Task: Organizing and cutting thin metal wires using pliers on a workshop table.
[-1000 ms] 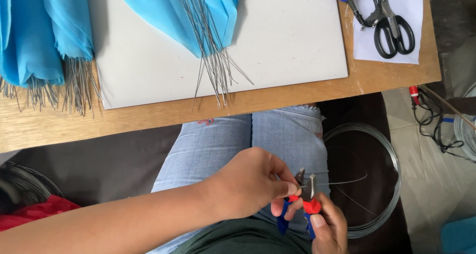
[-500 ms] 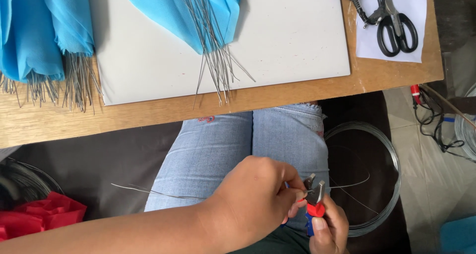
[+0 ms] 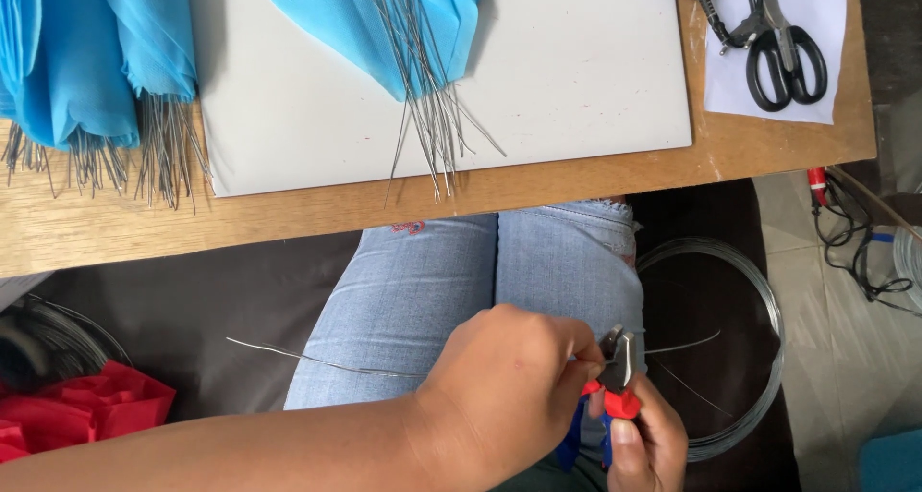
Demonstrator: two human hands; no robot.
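Wire [image 3: 317, 361], thin and grey, runs across the lap below the table [image 3: 538, 190]; its middle is hidden behind the left hand [image 3: 504, 396], whose fingers are pinched shut on it; the right hand [image 3: 648, 444], partly cut off at the bottom edge, is closed round red-handled cutters [image 3: 618, 377] biting the wire; beside the knees lies a wire coil [image 3: 759, 358]; scissors [image 3: 783, 46] rest on the table's far corner.

left hand [image 3: 509, 396] hides where the wire [image 3: 317, 360] meets the cutters [image 3: 618, 372].
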